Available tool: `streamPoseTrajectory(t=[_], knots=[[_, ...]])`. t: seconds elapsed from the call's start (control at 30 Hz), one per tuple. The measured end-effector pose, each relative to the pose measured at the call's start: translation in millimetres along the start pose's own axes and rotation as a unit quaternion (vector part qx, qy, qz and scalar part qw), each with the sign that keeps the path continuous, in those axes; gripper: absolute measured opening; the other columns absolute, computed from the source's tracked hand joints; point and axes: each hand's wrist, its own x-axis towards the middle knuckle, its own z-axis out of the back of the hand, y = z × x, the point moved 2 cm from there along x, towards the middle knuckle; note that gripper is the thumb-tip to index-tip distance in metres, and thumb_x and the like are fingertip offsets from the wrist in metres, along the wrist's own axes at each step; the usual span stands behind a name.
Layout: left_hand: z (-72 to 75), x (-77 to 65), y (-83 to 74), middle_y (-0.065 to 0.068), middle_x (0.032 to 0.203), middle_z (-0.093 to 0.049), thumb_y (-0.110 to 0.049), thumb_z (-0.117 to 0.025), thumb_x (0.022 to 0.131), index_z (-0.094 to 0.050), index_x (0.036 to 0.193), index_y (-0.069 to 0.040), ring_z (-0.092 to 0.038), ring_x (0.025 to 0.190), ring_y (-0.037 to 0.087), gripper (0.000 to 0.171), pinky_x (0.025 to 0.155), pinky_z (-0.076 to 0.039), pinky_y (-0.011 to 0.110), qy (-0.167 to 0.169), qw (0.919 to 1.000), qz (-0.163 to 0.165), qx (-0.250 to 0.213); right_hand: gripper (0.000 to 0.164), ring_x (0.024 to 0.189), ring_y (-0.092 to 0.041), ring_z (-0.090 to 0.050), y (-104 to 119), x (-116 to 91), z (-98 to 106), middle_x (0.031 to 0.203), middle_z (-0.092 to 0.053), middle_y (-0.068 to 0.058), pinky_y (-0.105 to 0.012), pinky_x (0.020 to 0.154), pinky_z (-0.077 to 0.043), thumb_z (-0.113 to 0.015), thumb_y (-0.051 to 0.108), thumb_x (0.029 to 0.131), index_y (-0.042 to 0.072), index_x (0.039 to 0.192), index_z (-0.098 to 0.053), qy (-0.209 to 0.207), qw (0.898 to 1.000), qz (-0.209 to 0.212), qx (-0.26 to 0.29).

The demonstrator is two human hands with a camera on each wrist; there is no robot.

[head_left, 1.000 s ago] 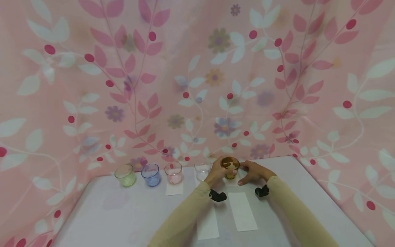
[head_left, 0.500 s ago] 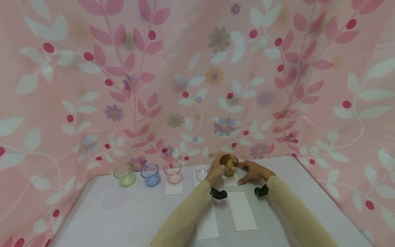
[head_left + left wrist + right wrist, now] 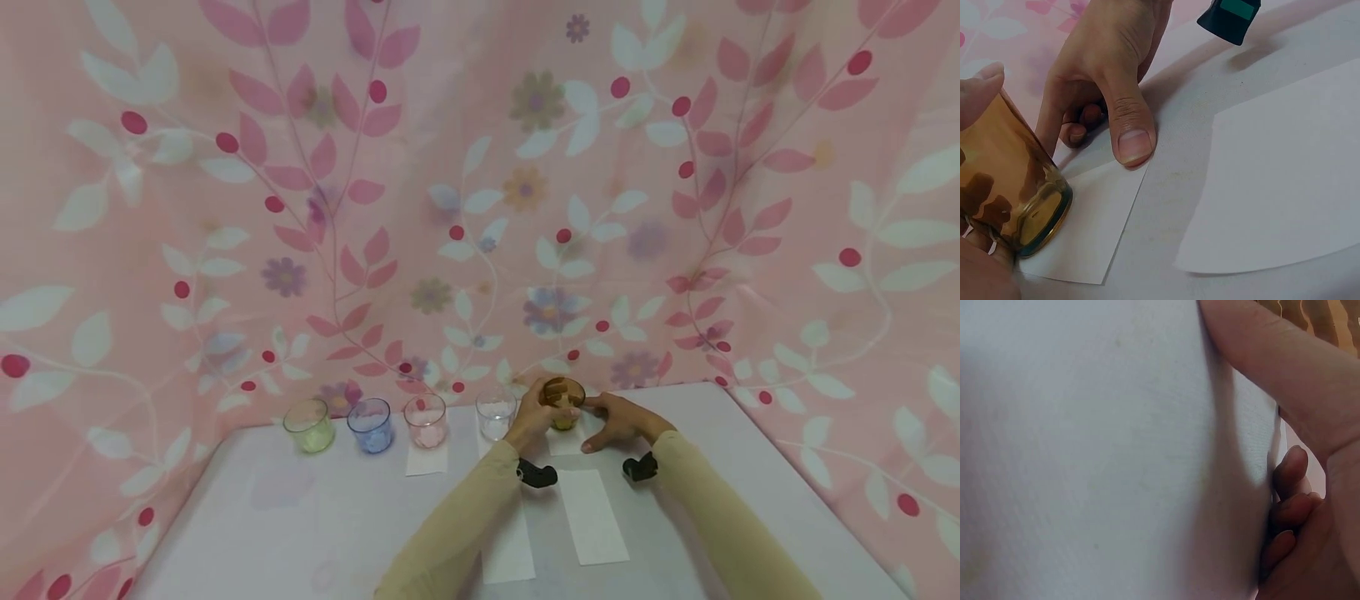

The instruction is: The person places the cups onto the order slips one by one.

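Head view showed me four standing glasses (image 3: 371,428), left hand (image 3: 534,419) pinching one amber glass (image 3: 562,395), right hand (image 3: 624,419) with thumb spread.

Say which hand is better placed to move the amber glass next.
Left, probably: the left hand grips the amber glass, while the right hand sits at the edge of a paper slip.

Plain, long khaki sleeves (image 3: 459,518) and small, curved black wrist devices (image 3: 537,476) are worn, one bearing a green patch (image 3: 1238,7).
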Motion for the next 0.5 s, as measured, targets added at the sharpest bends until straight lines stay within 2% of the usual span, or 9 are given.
streamPoseTrajectory(t=[0.17,0.3,0.4,0.5], knots=[[0.3,-1.0,-1.1,0.01,0.146,-0.062,-0.008,-0.087,0.086,-0.056,0.151,-0.014,-0.056,0.137,0.036,0.072,0.116,-0.048,0.046,0.009,0.9996,-0.014,0.024,0.097,0.146,-0.051,-0.046,-1,0,0,0.155,-0.049,-0.034,-0.068,0.117,-0.041,-0.098,0.035,0.076,0.009,0.157,-0.051,0.001,1.0,0.012,0.0],[-4.4,-0.8,-3.5,0.013,0.155,-0.054,-0.012,-0.088,0.083,-0.041,0.161,-0.013,-0.055,0.139,0.037,0.092,0.118,-0.046,0.05,0.001,0.9986,-0.024,0.047,0.097,0.144,-0.051,-0.048,-1,-1,0,0.152,-0.052,-0.033,-0.067,0.117,-0.042,-0.098,0.035,0.076,0.008,0.156,-0.052,0.002,1.0,0.011,0.007],[-11.9,-2.7,-12.4,0.012,0.165,-0.044,-0.018,-0.09,0.081,-0.026,0.167,-0.016,-0.048,0.147,0.037,0.108,0.122,-0.041,0.054,-0.016,0.997,-0.03,0.07,0.091,0.145,-0.051,-0.047,-1,-2,0,0.152,-0.052,-0.031,-0.068,0.118,-0.04,-0.098,0.034,0.077,0.007,0.153,-0.056,0.006,1.0,0.019,0.014],[-19.3,-7.5,-30.4,0.009,0.171,-0.035,-0.026,-0.091,0.082,-0.02,0.169,-0.019,-0.037,0.155,0.036,0.113,0.125,-0.036,0.058,-0.028,0.9937,-0.044,0.1,0.086,0.146,-0.051,-0.045,-2,-3,1,0.154,-0.051,-0.03,-0.068,0.119,-0.038,-0.098,0.034,0.077,0.003,0.146,-0.058,0.005,0.999,0.019,0.026]])
